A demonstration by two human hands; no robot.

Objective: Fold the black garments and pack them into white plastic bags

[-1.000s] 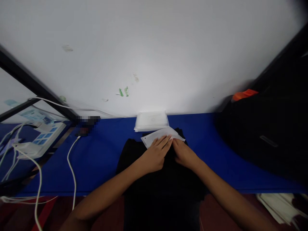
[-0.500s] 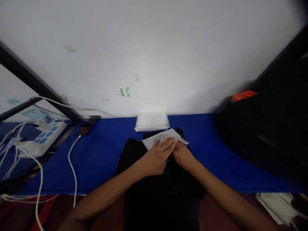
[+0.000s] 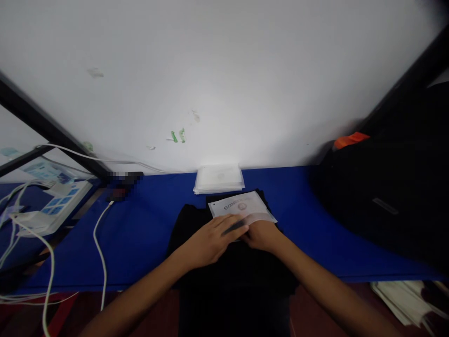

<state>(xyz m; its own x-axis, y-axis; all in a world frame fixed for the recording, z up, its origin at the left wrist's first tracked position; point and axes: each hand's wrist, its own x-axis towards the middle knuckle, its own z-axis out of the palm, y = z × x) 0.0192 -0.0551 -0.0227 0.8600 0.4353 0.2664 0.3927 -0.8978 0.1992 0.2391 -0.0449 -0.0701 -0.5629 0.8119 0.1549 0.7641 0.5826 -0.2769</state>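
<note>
A translucent white packet [image 3: 242,204] with a printed logo lies tilted on folded black cloth [image 3: 189,224] at the table's front middle. My left hand [image 3: 213,236] rests at the packet's lower left edge, fingers extended and slightly apart, holding nothing. My right hand [image 3: 260,235] is at the packet's lower right edge, with its fingers curled and partly hidden under the packet; what they grip, if anything, cannot be made out. Just behind, a stack of similar white packets [image 3: 219,179] lies against the wall.
A blue-covered table [image 3: 140,243] spans the view. At right stands a large black item [image 3: 393,187] with an orange piece [image 3: 351,140]. White cables [image 3: 101,248] and a white box with blue squares [image 3: 66,206] are at left. Pale cloth [image 3: 407,299] lies below right.
My left hand has slid down and left off the packet's middle, uncovering more of the print. My right hand has shifted slightly down. The camera view has moved a little.
</note>
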